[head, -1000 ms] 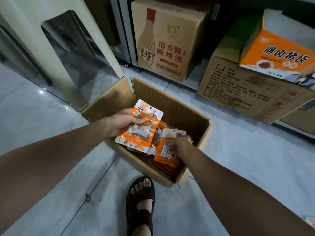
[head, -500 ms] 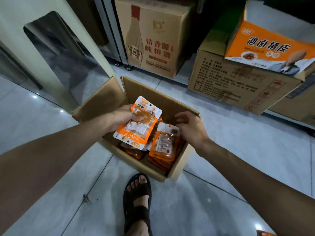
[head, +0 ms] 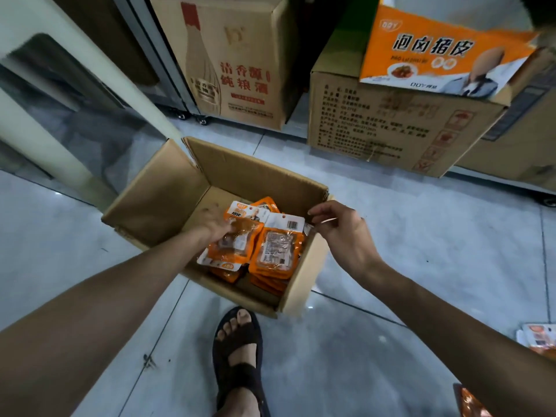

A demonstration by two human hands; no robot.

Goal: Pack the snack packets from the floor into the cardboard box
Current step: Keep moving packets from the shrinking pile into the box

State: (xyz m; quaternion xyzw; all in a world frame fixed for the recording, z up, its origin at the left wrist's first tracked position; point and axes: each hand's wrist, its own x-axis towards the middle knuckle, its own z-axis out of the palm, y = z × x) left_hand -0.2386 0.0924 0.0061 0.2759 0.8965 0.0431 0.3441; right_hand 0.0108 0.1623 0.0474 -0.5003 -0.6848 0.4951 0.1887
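The open cardboard box [head: 168, 194] sits on the floor in the middle of the view, with several orange snack packets stacked inside. My left hand [head: 215, 225] reaches down into the box and grips an orange and white snack packet [head: 233, 246] that lies on the stack. Beside it rests another packet [head: 278, 251] with its label side up. My right hand [head: 341, 233] hovers over the box's right rim, fingers loosely apart and holding nothing. More snack packets [head: 538, 338] lie on the floor at the right edge, and one [head: 471, 401] at the bottom right.
My sandalled foot [head: 237, 353] stands just in front of the box. A pale plastic stool leg [head: 57, 155] rises at the left. Large cartons [head: 240, 64] [head: 379, 124] line the back, one topped by an orange display box [head: 436, 49].
My left hand has lowered its packet from above the box down onto the stack inside. My right hand has let go of the other packet and drawn back to the right rim.
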